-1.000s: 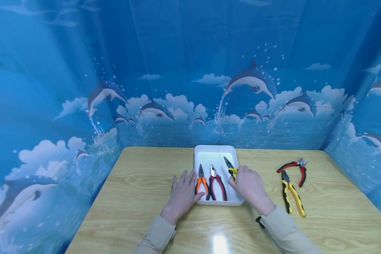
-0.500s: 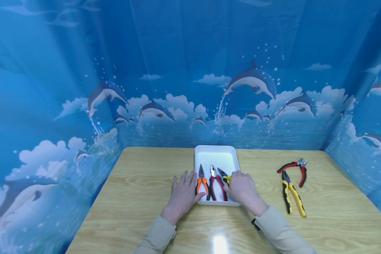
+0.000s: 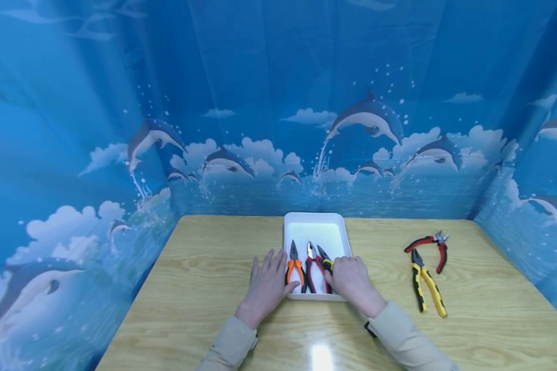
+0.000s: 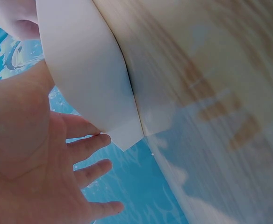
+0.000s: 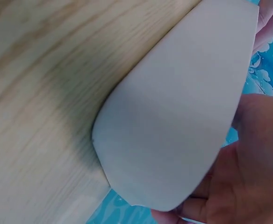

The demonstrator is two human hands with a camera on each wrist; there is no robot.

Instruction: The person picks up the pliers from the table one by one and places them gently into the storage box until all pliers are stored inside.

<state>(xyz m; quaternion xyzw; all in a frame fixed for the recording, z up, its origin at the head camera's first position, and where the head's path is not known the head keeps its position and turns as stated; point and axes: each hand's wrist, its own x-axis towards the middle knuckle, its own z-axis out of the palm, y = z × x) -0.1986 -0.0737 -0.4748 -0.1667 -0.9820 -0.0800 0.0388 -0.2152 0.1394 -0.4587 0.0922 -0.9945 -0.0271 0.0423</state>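
Observation:
In the head view a white tray (image 3: 314, 229) stands on the table. Inside it, side by side, lie long-nose pliers with orange-black handles (image 3: 294, 263) and pliers with red-black handles (image 3: 312, 255). My right hand (image 3: 353, 281) grips yellow-black long-nose pliers (image 3: 327, 264) at the tray's right side, tips pointing up-left, close beside the red-black pair; their handles are hidden under the hand. My left hand (image 3: 267, 282) rests at the tray's left edge, fingers straight and spread, thumb over the rim. Both wrist views show the tray's outer wall (image 4: 87, 65) with a hand against it.
On the table's right side lie yellow-black pliers (image 3: 424, 278) and small red-black cutters (image 3: 438, 246), spread apart at the handles. The wooden table (image 3: 213, 257) ends at a blue dolphin-print curtain (image 3: 269, 129) behind and on both sides.
My right hand has moved left and slightly toward me with the yellow-black long-nose pliers, bringing them up beside the red-black pair. The left hand has stayed put.

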